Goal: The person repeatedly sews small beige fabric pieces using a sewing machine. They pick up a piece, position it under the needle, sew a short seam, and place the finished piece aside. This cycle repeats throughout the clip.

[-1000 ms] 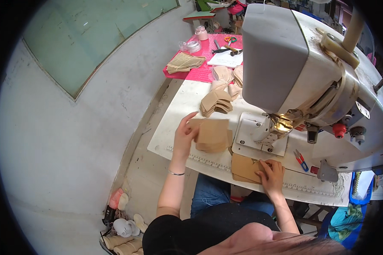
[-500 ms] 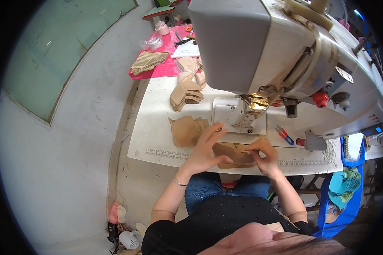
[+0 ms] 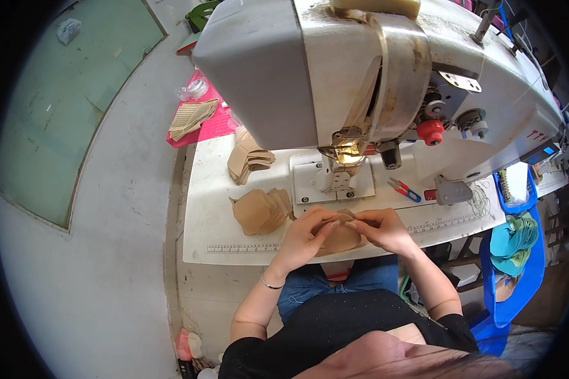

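Both hands meet at the front edge of the white sewing table, just in front of the sewing machine point(image 3: 335, 82). Between them is a tan cut fabric piece point(image 3: 342, 240), with more tan layers showing beneath it. My left hand point(image 3: 305, 237) pinches its upper edge between thumb and fingers. My right hand point(image 3: 385, 230) grips the same edge from the other side, thumb close to the left one. A fanned stack of tan fabric pieces point(image 3: 259, 211) lies left of my left hand. Farther back sits another tan stack point(image 3: 250, 158).
Red-and-blue thread snips point(image 3: 404, 189) lie right of the needle plate point(image 3: 306, 183). A ruler strip point(image 3: 243, 248) runs along the table's front. Blue bins point(image 3: 530, 278) with teal pieces stand at the right. Striped pieces point(image 3: 193, 119) rest on pink covering at far left.
My left hand has come down and right, from spread fingers to a pinch on the fabric's edge. My right hand keeps its hold. The whole view has shifted.
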The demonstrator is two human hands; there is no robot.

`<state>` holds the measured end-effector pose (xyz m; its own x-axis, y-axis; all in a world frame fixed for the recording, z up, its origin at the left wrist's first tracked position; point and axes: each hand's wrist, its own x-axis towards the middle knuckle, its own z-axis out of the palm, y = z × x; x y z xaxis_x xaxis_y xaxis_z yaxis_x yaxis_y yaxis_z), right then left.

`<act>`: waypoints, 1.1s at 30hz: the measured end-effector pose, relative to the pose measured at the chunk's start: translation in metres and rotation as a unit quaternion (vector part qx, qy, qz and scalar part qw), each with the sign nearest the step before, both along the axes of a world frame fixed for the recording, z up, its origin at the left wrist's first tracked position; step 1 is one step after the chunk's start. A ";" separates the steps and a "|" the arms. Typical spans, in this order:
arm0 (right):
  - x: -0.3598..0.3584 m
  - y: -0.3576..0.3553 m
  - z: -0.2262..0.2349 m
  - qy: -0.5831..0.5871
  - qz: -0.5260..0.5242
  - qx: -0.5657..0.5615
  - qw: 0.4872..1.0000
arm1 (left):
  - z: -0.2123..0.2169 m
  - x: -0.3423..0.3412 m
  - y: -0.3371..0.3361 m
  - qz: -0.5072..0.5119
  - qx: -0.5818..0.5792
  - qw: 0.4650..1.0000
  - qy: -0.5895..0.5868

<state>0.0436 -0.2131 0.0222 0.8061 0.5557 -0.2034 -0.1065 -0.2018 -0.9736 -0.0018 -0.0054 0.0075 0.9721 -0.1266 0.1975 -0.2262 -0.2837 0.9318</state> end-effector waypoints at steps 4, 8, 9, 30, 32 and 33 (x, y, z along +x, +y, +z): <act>-0.001 0.000 -0.001 0.008 0.000 -0.009 1.000 | 0.003 0.001 -0.001 0.058 -0.013 0.998 0.017; -0.002 0.001 -0.006 -0.004 -0.008 0.028 1.000 | 0.002 0.002 -0.003 0.067 -0.032 0.997 0.020; -0.001 0.001 -0.008 -0.013 -0.007 0.034 0.999 | 0.001 0.002 -0.003 0.070 -0.034 0.997 0.019; 0.047 0.032 0.017 -0.049 -0.011 0.097 0.994 | 0.017 0.078 0.007 0.088 -0.322 0.934 0.128; 0.051 0.036 0.015 -0.044 -0.022 0.103 0.993 | 0.021 0.086 0.010 0.076 -0.333 0.930 0.138; 0.052 0.038 0.015 -0.044 -0.028 0.106 0.993 | 0.022 0.090 0.011 0.068 -0.334 0.930 0.137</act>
<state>0.0953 -0.1754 0.0370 0.8463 0.5326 -0.0146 -0.0248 0.0121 -0.9996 0.0879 0.0055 0.0300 0.9956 0.0637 -0.0689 0.0406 0.3705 0.9279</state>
